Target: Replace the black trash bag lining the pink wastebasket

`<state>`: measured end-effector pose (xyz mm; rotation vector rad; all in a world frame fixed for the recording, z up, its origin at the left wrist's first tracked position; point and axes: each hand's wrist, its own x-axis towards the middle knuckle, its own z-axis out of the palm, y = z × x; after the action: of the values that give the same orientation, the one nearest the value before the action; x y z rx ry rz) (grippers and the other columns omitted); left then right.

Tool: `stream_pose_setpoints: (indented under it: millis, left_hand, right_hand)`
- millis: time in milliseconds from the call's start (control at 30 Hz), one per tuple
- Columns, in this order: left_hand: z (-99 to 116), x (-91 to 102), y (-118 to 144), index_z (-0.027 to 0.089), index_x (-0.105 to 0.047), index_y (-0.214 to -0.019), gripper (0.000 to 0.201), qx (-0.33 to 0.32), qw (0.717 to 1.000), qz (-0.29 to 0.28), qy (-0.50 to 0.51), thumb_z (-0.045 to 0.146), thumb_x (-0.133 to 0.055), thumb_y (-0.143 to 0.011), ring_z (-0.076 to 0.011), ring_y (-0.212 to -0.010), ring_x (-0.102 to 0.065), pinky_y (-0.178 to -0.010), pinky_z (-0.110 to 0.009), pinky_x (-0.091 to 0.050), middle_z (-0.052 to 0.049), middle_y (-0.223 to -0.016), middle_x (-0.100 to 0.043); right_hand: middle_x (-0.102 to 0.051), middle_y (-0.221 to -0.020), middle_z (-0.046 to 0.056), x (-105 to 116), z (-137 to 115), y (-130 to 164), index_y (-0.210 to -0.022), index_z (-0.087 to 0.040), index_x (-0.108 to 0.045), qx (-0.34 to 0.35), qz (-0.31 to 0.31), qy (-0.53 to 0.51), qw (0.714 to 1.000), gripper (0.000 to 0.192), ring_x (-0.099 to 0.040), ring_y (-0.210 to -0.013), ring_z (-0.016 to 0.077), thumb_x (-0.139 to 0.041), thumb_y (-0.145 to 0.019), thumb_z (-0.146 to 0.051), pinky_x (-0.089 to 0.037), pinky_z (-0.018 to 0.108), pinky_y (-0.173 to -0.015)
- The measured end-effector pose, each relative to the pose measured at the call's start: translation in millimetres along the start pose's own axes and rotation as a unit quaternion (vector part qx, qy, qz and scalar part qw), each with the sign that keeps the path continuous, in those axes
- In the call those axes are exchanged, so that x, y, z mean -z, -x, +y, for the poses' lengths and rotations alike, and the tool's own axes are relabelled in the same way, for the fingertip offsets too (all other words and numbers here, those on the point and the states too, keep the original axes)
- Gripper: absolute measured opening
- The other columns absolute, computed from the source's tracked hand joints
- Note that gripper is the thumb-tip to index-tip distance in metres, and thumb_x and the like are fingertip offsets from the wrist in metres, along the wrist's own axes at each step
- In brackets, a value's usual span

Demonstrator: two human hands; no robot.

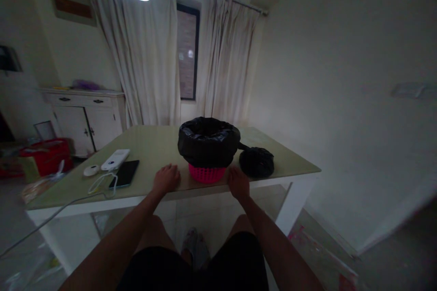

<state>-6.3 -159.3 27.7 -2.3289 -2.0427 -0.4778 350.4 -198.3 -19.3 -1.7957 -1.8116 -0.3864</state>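
Observation:
A pink basket (207, 174) with a perforated side stands upright near the front edge of the table. A black plastic bag (209, 147) lines it, its wide rim folded down over the outside and covering most of the basket. My left hand (166, 178) rests on the tabletop left of the basket, fingers curled in, holding nothing. On the other side, my right hand (238, 182) lies loosely closed at the table edge, close to the basket; I cannot tell whether it touches. Just right of that hand sits a bundled black bag roll (256, 162), a strip of it reaching toward the basket.
On the left of the table (153, 140) lie a dark phone (124, 173), a white power bank (116, 159), a small white round object (91, 171) and a cable (61, 209) trailing off the edge. A white cabinet (85, 118) and a red container (54, 156) stand beyond.

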Motion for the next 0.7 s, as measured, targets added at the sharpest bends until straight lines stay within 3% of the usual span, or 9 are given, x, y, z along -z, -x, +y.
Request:
stream_pose_setpoints:
  millis: [200, 700]
  left_hand:
    - [-1.0, 0.3, -0.9, 0.016, -0.071, -0.138, 0.049, -0.008, 1.000, 0.005, -0.019, 0.036, -0.039, -0.108, -0.0338, -0.143, -0.063, -0.116, -0.045, -0.047, -0.022, -0.157, -0.064]
    - [-0.6, 2.8, -0.4, 0.018, -0.075, -0.133, 0.046, -0.004, 1.000, 0.013, -0.008, 0.037, -0.043, -0.105, -0.0345, -0.135, -0.068, -0.112, -0.046, -0.049, -0.020, -0.146, -0.072]
  right_hand:
    - [-0.067, -0.152, 0.017, 0.0, -3.2, 3.4, -0.144, -0.015, -0.072, 0.006, 0.011, 0.024, 1.000, 0.046, -0.063, -0.143, 0.0278, -0.040, -0.112, -0.023, -0.046, 0.045, -0.123]
    - [-0.067, -0.153, 0.016, -3.5, -4.2, 6.1, -0.146, -0.016, -0.071, -0.013, 0.011, 0.026, 1.000, 0.048, -0.063, -0.143, 0.0290, -0.037, -0.113, -0.025, -0.045, 0.046, -0.122]
